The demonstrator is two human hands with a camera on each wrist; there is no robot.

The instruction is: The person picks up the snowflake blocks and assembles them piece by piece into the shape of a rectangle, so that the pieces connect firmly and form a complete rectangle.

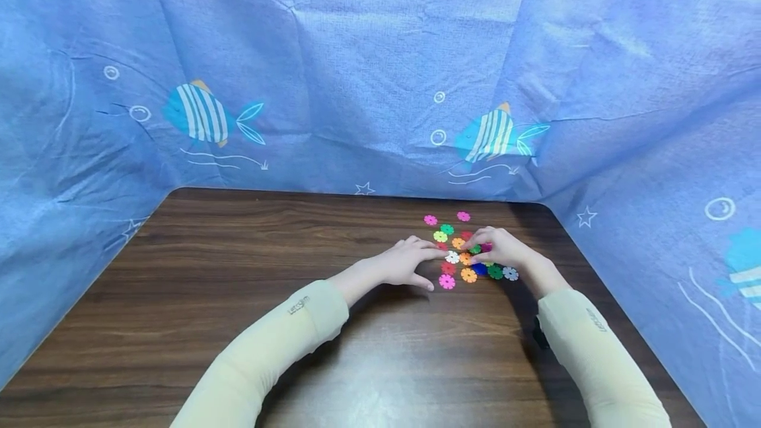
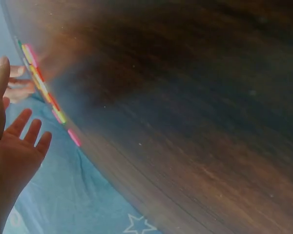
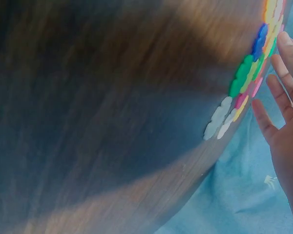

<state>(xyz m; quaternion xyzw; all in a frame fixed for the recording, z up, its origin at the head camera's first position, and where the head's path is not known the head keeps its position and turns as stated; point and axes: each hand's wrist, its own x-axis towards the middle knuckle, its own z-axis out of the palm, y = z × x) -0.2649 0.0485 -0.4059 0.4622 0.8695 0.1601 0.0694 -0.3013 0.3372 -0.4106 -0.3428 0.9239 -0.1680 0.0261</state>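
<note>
Left hand (image 1: 407, 263) and right hand (image 1: 499, 248): one pair, bare, set near each other, apart, fingertips turned inward.
Left hand: back upward, fingers extended and separated, thumb (image 1: 423, 281) spread away on the side nearer the body; nothing gripped. Left wrist (image 1: 355, 283): bare, behind the hand; left arm (image 1: 273, 342), pale-yellow sleeved, trailing back toward the body, bent at the elbow. Right hand: back upward, fingers slightly bent, pointing toward the left hand, thumb apart from the forefinger; fingers separated in its own wrist view. Right wrist (image 1: 548, 277): bare; right arm (image 1: 594, 355), likewise sleeved, slanting back toward the body.
</note>
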